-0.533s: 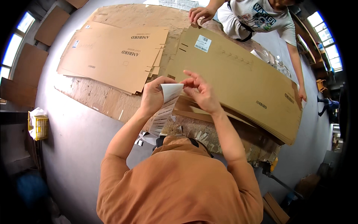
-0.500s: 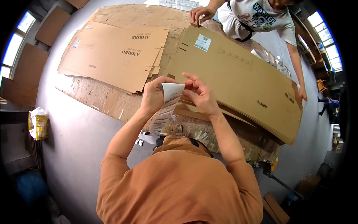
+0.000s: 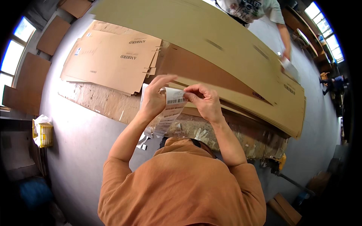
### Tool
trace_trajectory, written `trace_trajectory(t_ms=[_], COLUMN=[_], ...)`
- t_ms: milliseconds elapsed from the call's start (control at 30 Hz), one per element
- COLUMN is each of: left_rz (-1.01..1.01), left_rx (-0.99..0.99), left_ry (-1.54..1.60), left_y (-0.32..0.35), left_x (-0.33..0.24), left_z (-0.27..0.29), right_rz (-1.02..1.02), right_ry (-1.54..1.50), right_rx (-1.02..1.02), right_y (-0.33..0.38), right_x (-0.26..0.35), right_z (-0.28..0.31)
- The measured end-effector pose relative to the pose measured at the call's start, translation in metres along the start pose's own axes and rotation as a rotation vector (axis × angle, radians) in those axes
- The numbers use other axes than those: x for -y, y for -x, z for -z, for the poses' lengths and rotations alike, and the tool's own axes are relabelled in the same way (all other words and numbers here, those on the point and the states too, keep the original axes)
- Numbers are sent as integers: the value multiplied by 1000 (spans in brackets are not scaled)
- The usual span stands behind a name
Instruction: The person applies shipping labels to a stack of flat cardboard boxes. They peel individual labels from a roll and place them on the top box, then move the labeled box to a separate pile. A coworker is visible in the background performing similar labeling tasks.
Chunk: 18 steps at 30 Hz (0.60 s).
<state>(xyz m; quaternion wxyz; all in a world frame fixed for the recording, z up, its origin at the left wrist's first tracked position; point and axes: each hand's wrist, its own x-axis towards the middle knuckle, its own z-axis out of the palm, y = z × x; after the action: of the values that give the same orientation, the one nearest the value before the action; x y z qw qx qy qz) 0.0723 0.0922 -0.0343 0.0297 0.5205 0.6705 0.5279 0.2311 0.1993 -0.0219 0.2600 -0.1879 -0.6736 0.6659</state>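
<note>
A strip of white barcode labels [image 3: 172, 109] hangs between my two hands, its lower end trailing over the table's near edge. My left hand [image 3: 154, 98] is closed on its left side, fingers bent over the top. At the strip's upper right corner, my right hand [image 3: 206, 102] pinches the edge between thumb and fingertips. Just beyond both hands, a large flat cardboard sheet [image 3: 177, 30], blurred by motion, lies slanted over the right-hand stack of flattened cartons [image 3: 290, 113]. Another stack of flattened cartons [image 3: 107, 56] lies to the left.
Across the table a co-worker [image 3: 256, 11] stands with one hand near a white paper piece [image 3: 289, 69]. The worn wooden table [image 3: 100, 100] carries both stacks. A yellow basket [image 3: 46, 135] stands on the floor at left, and a pallet jack handle [image 3: 292, 182] at lower right.
The top cardboard sheet has swung up and leftward off the right stack, turned over to a plain side. My right fingers have closed on the label strip's corner, and more of its printed face shows.
</note>
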Motion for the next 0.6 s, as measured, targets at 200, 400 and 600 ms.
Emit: trace_trajectory(t_ms=[200, 400, 600], left_rz=[226, 423, 378], left_rx=[290, 273, 192], left_ry=[250, 58, 55], left_y=[-12, -17, -34], left_x=[-19, 8, 36], left_z=[-3, -24, -42], right_rz=[-55, 100, -75], right_ry=[-44, 302, 100], right_rx=[-15, -112, -290], right_y=[0, -17, -65], right_x=[5, 1, -5], right_z=[13, 45, 99])
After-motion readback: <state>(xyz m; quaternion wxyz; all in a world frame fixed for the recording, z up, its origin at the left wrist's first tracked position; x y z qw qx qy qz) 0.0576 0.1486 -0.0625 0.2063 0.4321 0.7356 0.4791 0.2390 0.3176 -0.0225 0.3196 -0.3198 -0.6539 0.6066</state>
